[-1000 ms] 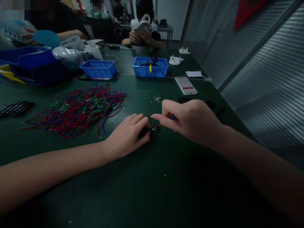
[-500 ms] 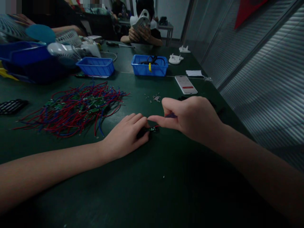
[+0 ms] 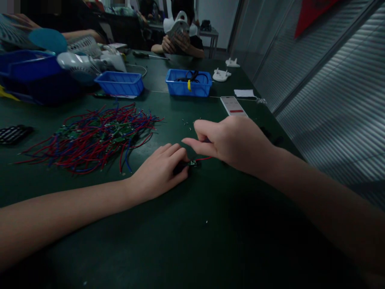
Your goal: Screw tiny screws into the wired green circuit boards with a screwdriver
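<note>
My left hand point(image 3: 164, 166) rests on the green table, its thumb and fingers pinching a small green circuit board point(image 3: 193, 163) at the board's left part. A red wire point(image 3: 204, 158) runs from that board to the right, under my right hand. My right hand point(image 3: 231, 138) hovers just right of the left one, its fingers curled and thumb pointing left. Something dark bluish shows faintly inside its grip, too hidden to name. Small screws point(image 3: 186, 122) lie just beyond the right hand, partly covered by it. To the left spreads a heap of circuit boards with red and blue wires point(image 3: 99, 138).
Farther back stand a blue bin point(image 3: 120, 83) and another blue bin point(image 3: 189, 86) holding black cables. A phone point(image 3: 233, 106) and white plastic parts point(image 3: 221, 75) lie at the right. White fan parts point(image 3: 80, 62) crowd the left. Across the table, a person holds a white part.
My right hand has shifted left and slightly away from me, now covering much of the screw pile and part of the phone. More red wire shows. My left hand stays put.
</note>
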{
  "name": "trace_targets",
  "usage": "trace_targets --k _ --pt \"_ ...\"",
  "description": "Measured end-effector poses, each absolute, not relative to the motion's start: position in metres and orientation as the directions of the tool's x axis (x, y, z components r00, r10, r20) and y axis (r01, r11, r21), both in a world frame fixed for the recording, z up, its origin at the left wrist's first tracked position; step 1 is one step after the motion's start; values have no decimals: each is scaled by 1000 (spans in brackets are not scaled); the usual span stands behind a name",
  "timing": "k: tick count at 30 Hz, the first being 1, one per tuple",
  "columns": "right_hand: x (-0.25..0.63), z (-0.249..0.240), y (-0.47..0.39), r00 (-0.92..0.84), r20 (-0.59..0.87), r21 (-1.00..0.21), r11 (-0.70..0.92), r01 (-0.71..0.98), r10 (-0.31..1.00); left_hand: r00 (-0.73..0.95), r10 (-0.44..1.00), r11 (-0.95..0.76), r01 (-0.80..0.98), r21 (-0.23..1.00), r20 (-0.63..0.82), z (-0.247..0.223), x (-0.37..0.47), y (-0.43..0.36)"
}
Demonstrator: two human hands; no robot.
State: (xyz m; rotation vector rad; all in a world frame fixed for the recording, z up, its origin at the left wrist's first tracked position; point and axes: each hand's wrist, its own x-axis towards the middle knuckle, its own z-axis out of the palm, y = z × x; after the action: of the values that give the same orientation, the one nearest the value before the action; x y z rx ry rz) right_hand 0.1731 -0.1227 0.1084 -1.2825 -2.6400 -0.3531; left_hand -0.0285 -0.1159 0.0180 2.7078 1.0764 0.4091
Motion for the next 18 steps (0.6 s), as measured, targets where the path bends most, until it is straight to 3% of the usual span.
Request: trace_targets --k 3,6,8,13,18 --pt "169 105 -121 -595 312 120 590 798 741 698 689 -722 637 271 195 16 -29 -116" --pt "169 107 -124 -674 226 -80 703 707 704 698 687 -725 637 261 205 14 -29 -116" --pt "170 110 -127 -714 176 -140 735 664 678 700 684 -727 634 262 203 14 -30 -115" --pt "176 112 -123 -690 185 -26 706 708 700 693 700 -708 644 289 173 18 -29 -115" --pt "182 98 -118 -557 385 116 561 820 736 700 682 -731 649 210 210 17 -29 -117"
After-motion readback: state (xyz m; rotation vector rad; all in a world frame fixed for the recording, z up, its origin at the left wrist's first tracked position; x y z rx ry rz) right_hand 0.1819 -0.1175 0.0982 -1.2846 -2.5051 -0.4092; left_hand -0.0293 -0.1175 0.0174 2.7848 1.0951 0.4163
